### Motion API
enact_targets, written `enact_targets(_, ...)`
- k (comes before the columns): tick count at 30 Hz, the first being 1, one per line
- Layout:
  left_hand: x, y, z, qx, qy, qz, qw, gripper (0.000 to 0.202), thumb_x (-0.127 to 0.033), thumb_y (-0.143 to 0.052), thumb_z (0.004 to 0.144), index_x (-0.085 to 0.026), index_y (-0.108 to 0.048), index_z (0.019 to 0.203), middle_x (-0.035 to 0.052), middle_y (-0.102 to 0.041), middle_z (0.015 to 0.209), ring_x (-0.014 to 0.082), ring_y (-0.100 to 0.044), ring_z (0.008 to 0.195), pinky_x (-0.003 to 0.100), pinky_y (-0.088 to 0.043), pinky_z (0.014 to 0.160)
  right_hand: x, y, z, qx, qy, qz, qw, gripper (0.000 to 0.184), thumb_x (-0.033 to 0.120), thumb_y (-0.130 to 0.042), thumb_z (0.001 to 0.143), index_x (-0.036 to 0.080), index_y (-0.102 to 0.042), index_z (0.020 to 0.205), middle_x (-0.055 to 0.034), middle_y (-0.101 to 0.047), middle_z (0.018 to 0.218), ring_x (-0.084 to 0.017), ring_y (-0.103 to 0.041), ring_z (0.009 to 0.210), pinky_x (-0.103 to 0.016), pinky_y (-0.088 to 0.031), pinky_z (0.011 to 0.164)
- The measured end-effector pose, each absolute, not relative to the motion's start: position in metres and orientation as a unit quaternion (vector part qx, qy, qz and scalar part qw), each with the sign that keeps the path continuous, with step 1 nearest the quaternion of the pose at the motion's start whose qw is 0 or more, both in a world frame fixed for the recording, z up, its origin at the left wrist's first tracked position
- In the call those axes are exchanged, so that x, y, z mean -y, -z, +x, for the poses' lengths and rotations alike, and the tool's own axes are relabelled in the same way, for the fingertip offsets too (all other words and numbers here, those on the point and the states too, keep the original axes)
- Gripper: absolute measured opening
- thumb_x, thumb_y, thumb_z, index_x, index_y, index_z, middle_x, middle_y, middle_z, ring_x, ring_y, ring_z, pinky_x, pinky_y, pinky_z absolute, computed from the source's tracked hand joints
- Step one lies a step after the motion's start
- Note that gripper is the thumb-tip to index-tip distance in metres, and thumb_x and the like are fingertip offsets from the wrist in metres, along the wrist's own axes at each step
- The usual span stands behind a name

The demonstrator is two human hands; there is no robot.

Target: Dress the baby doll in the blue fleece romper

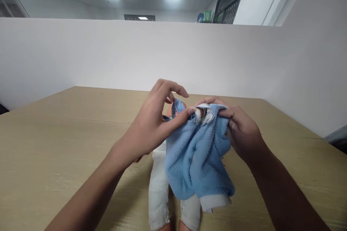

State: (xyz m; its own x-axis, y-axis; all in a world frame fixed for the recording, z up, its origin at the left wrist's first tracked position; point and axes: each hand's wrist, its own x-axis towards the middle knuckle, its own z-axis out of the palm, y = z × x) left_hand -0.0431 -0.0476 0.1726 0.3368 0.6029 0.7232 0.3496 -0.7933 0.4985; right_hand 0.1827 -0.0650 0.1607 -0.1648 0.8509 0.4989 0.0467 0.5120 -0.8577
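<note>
A light blue fleece garment [196,155] with a white hem hangs in front of me above a wooden table [54,140]. My left hand [153,124] pinches its upper left edge between thumb and fingers. My right hand [240,130] grips the upper right edge near a white collar tag [206,113]. Behind the fleece is a doll in white trousers [159,191], mostly hidden; a bit of its orange skin [173,110] shows at the top.
A white partition wall [108,54] runs along the table's far edge and continues down the right side. Ceiling lights and a dark window frame show above it.
</note>
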Motion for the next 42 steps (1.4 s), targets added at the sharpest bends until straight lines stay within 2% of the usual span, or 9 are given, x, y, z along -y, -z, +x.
enact_targets(6,0.054,-0.174,-0.049,-0.318,-0.524,0.789,0.042,0.015,-0.033,-0.07,0.103,-0.025,-0.061,0.112,0.0066,-0.065,0.117,0.0229,-0.061,0.101,0.043,-0.052,0.094,0.067,-0.162,0.183,0.573,-0.502,-0.32,0.563,0.025,0.028,-0.064,0.09,0.028,-0.083,0.106,-0.0047,-0.08,0.127,-0.036,-0.071,0.125,-0.052,-0.064,0.098)
enact_targets(12,0.073,-0.176,-0.042,-0.345,-0.439,0.829,0.028,0.03,-0.052,-0.072,0.1,-0.024,-0.061,0.1,0.005,-0.068,0.104,0.0258,-0.059,0.1,0.044,-0.048,0.091,0.073,-0.163,0.177,0.534,-0.553,-0.313,0.557,0.029,0.03,-0.057,0.09,0.027,-0.082,0.104,-0.0055,-0.082,0.116,-0.037,-0.073,0.123,-0.054,-0.062,0.104)
enact_targets(16,0.072,-0.173,-0.04,-0.362,-0.419,0.832,0.044,0.028,-0.048,-0.074,0.099,-0.024,-0.061,0.101,0.0041,-0.068,0.106,0.0261,-0.059,0.105,0.042,-0.047,0.092,0.075,-0.165,0.174,0.536,-0.588,-0.298,0.528,0.038,0.029,-0.058,0.087,0.026,-0.08,0.118,-0.0063,-0.081,0.122,-0.037,-0.071,0.128,-0.054,-0.06,0.108)
enact_targets(22,0.068,-0.17,-0.04,-0.343,-0.422,0.836,0.067,0.008,-0.03,-0.071,0.102,-0.024,-0.064,0.102,0.0033,-0.068,0.11,0.0243,-0.059,0.108,0.039,-0.048,0.092,0.082,-0.169,0.172,0.566,-0.59,-0.299,0.493,0.041,0.047,-0.063,0.098,0.028,-0.073,0.133,-0.0077,-0.076,0.137,-0.036,-0.071,0.128,-0.053,-0.06,0.107)
enact_targets(26,0.069,-0.17,-0.038,-0.339,-0.422,0.837,0.077,0.013,-0.032,-0.072,0.101,-0.024,-0.063,0.104,0.0042,-0.067,0.113,0.0253,-0.059,0.11,0.04,-0.049,0.094,0.082,-0.166,0.17,0.591,-0.529,-0.37,0.484,0.053,0.053,-0.083,0.092,0.032,-0.07,0.138,-0.0071,-0.074,0.142,-0.032,-0.072,0.124,-0.046,-0.06,0.105)
enact_targets(30,0.064,-0.17,-0.042,-0.323,-0.402,0.849,0.11,0.024,-0.041,-0.078,0.098,-0.025,-0.062,0.108,0.0061,-0.066,0.118,0.0274,-0.058,0.112,0.042,-0.05,0.093,0.079,-0.162,0.17,0.619,-0.456,-0.395,0.502,0.049,0.049,-0.085,0.092,0.034,-0.073,0.137,-0.0046,-0.076,0.138,-0.03,-0.07,0.129,-0.044,-0.057,0.111)
enact_targets(36,0.06,-0.174,-0.049,-0.312,-0.386,0.857,0.141,0.019,-0.043,-0.072,0.103,-0.025,-0.065,0.104,0.0058,-0.068,0.117,0.026,-0.062,0.11,0.04,-0.052,0.092,0.078,-0.161,0.171,0.568,-0.513,-0.375,0.523,0.049,0.033,-0.075,0.095,0.034,-0.07,0.144,-0.0047,-0.081,0.113,-0.027,-0.077,0.102,-0.04,-0.065,0.087)
enact_targets(39,0.062,-0.176,-0.05,-0.302,-0.382,0.862,0.142,0.015,-0.039,-0.067,0.105,-0.025,-0.065,0.101,0.0058,-0.069,0.113,0.026,-0.063,0.109,0.04,-0.052,0.092,0.077,-0.162,0.167,0.538,-0.518,-0.354,0.564,0.05,0.032,-0.073,0.096,0.036,-0.067,0.145,-0.0027,-0.08,0.115,-0.021,-0.076,0.094,-0.032,-0.063,0.079)
enact_targets(42,0.063,-0.176,-0.05,-0.314,-0.388,0.853,0.149,0.011,-0.035,-0.063,0.107,-0.025,-0.063,0.104,0.0056,-0.07,0.11,0.025,-0.064,0.105,0.038,-0.052,0.086,0.075,-0.161,0.164,0.503,-0.511,-0.351,0.602,0.046,0.032,-0.076,0.095,0.034,-0.068,0.14,-0.003,-0.079,0.121,-0.019,-0.076,0.094,-0.03,-0.063,0.082)
